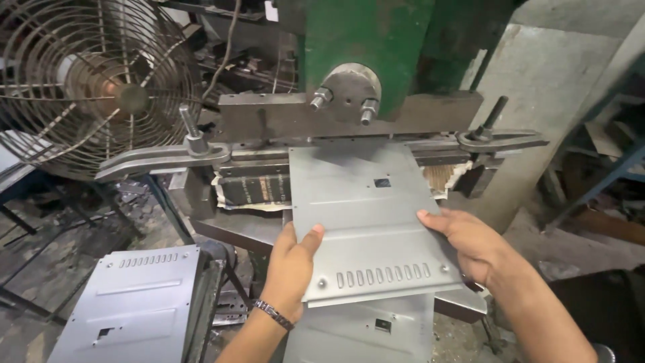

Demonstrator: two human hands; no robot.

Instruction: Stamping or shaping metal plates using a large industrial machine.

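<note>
Grimy workshop clutter is surrounding a green press machine, where a grey sheet-metal panel is lying flat on the press bed, its far edge reaching under the steel ram bar. Left hand is gripping the panel's near left edge, thumb on top; right hand is clasping its right edge. Another panel is resting at lower left, and a wire-caged fan is standing behind.

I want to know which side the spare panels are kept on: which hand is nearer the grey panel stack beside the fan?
Left. The left hand grips the held sheet's near-left edge, just right of the stack. The right hand is on the sheet's far side.
</note>
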